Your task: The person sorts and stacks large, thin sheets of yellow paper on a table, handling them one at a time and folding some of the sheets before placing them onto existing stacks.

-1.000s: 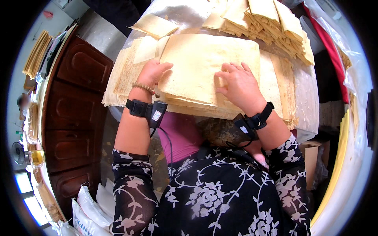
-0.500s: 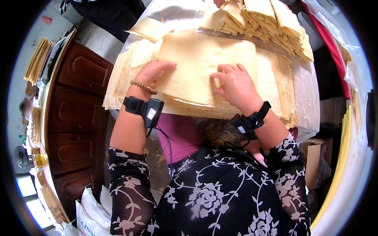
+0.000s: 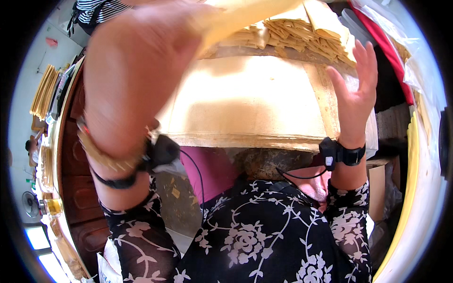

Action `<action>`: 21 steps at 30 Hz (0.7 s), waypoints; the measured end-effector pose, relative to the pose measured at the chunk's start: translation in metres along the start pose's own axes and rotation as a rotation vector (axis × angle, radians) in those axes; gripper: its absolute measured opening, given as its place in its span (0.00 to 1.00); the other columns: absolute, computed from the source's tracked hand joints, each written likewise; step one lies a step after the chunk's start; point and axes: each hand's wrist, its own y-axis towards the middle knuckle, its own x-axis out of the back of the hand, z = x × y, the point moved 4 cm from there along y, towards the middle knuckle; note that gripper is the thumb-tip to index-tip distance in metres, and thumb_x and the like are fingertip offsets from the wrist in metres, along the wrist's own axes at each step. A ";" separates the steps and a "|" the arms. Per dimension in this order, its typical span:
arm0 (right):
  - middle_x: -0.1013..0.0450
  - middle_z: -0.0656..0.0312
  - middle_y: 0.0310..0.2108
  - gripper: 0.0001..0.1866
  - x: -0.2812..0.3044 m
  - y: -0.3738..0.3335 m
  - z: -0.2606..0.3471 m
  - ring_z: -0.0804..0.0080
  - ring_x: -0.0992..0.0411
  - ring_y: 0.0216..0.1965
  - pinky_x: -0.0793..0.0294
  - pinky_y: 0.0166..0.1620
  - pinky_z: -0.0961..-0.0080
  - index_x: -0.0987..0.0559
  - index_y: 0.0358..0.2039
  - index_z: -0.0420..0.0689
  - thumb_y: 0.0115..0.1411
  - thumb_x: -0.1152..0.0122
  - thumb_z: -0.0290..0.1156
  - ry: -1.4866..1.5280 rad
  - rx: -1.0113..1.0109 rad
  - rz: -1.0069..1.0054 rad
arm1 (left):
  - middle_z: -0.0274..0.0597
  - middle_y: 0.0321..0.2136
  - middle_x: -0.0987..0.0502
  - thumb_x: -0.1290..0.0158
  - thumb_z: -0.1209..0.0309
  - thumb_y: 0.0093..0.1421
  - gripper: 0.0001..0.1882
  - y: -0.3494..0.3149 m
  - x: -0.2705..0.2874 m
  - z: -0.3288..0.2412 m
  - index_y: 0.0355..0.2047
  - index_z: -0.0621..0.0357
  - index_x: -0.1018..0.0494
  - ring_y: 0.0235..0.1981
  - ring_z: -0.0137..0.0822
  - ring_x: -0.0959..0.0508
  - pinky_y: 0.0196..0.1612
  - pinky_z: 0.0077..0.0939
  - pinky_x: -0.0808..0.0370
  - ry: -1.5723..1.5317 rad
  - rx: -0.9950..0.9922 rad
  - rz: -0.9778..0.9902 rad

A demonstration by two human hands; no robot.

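My left hand [image 3: 141, 66], raised high and close, is blurred by motion. A thin pale-yellow sheet [image 3: 245, 19] stretches from its fingers toward the upper right; the exact grip is smeared. Below lies a stack of similar large sheets [image 3: 250, 101] with rough edges, its top sheet flat and partly in my left arm's shadow. My right hand [image 3: 356, 92] is up beside the stack's right end, fingers spread, holding nothing.
A pile of folded yellow sheets [image 3: 311, 33] stands on the table's far side. A dark wooden cabinet [image 3: 78, 188] runs along the left. An open cardboard box [image 3: 377, 188] sits at the lower right. Someone in a striped top [image 3: 94, 12] is at the upper left.
My left hand has swung up and closer, lifting a sheet off the stack. My right hand has left the sheet and moved right, opening. The stack's top now lies bare.
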 end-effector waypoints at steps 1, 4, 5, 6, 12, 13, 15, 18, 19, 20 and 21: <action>0.37 0.51 0.66 0.46 0.009 -0.007 -0.004 0.59 0.37 0.67 0.36 0.67 0.63 0.40 0.69 0.44 0.53 0.25 0.30 -0.033 0.009 -0.017 | 0.35 0.30 0.16 0.41 0.69 0.61 0.10 -0.003 -0.006 -0.022 0.43 0.47 0.18 0.26 0.29 0.20 0.29 0.24 0.24 0.252 -0.179 0.005; 0.40 0.50 0.68 0.47 0.022 -0.043 -0.024 0.56 0.42 0.69 0.43 0.70 0.63 0.41 0.69 0.40 0.49 0.28 0.21 -0.137 0.031 0.214 | 0.31 0.20 0.31 0.46 0.71 0.54 0.03 -0.041 -0.074 -0.060 0.29 0.47 0.26 0.25 0.34 0.26 0.29 0.31 0.31 -0.059 -0.100 -0.041; 0.40 0.49 0.68 0.46 0.017 -0.055 -0.021 0.55 0.42 0.70 0.43 0.70 0.62 0.38 0.68 0.40 0.48 0.28 0.21 -0.184 0.058 0.336 | 0.30 0.22 0.30 0.46 0.71 0.53 0.07 -0.066 -0.096 -0.064 0.33 0.48 0.24 0.27 0.32 0.26 0.30 0.30 0.31 -0.103 -0.062 -0.034; 0.38 0.51 0.67 0.42 0.012 -0.067 -0.017 0.55 0.42 0.69 0.43 0.70 0.62 0.34 0.65 0.43 0.49 0.28 0.24 -0.175 0.040 0.498 | 0.30 0.23 0.29 0.46 0.71 0.52 0.09 -0.089 -0.112 -0.068 0.35 0.49 0.24 0.28 0.32 0.25 0.31 0.28 0.31 -0.119 -0.048 0.034; 0.27 0.61 0.59 0.22 -0.017 -0.111 -0.004 0.59 0.33 0.64 0.37 0.67 0.59 0.19 0.51 0.55 0.53 0.35 0.33 -0.090 0.182 0.865 | 0.33 0.34 0.18 0.44 0.74 0.54 0.13 -0.148 -0.138 -0.091 0.40 0.49 0.19 0.34 0.33 0.19 0.36 0.28 0.26 -0.275 0.031 0.204; 0.26 0.60 0.57 0.20 -0.019 -0.113 -0.002 0.58 0.33 0.63 0.38 0.67 0.57 0.18 0.49 0.53 0.53 0.38 0.28 -0.021 0.208 0.935 | 0.34 0.36 0.18 0.44 0.74 0.53 0.14 -0.150 -0.136 -0.091 0.41 0.50 0.19 0.37 0.35 0.19 0.39 0.29 0.26 -0.340 0.032 0.245; 0.24 0.60 0.55 0.17 -0.021 -0.115 -0.003 0.56 0.31 0.62 0.37 0.65 0.56 0.16 0.45 0.53 0.56 0.43 0.26 0.021 0.192 0.956 | 0.36 0.41 0.18 0.44 0.75 0.52 0.17 -0.150 -0.133 -0.089 0.43 0.50 0.20 0.42 0.37 0.19 0.46 0.32 0.26 -0.472 0.031 0.323; 0.22 0.59 0.52 0.16 -0.025 -0.121 -0.018 0.55 0.29 0.60 0.36 0.64 0.58 0.14 0.43 0.50 0.53 0.39 0.34 0.178 0.075 0.962 | 0.41 0.49 0.20 0.42 0.76 0.51 0.22 -0.151 -0.126 -0.068 0.50 0.51 0.22 0.54 0.41 0.23 0.57 0.36 0.31 -0.536 0.016 0.459; 0.22 0.59 0.52 0.16 -0.025 -0.121 -0.021 0.55 0.29 0.60 0.36 0.64 0.58 0.14 0.43 0.50 0.53 0.39 0.34 0.175 0.073 0.960 | 0.41 0.49 0.20 0.42 0.76 0.51 0.22 -0.154 -0.125 -0.057 0.50 0.51 0.22 0.54 0.41 0.23 0.57 0.36 0.31 -0.538 0.013 0.458; 0.22 0.60 0.51 0.17 -0.024 -0.121 -0.024 0.57 0.28 0.58 0.35 0.64 0.58 0.15 0.44 0.51 0.52 0.39 0.30 0.233 0.035 0.933 | 0.42 0.53 0.22 0.41 0.76 0.52 0.25 -0.160 -0.127 -0.043 0.53 0.51 0.23 0.58 0.43 0.26 0.61 0.37 0.35 -0.686 0.091 0.520; 0.21 0.61 0.51 0.19 -0.024 -0.121 -0.026 0.58 0.28 0.57 0.34 0.63 0.59 0.16 0.45 0.51 0.51 0.40 0.25 0.292 -0.001 0.907 | 0.42 0.56 0.23 0.40 0.76 0.52 0.28 -0.165 -0.129 -0.032 0.56 0.52 0.25 0.62 0.44 0.28 0.65 0.39 0.38 -0.834 0.174 0.581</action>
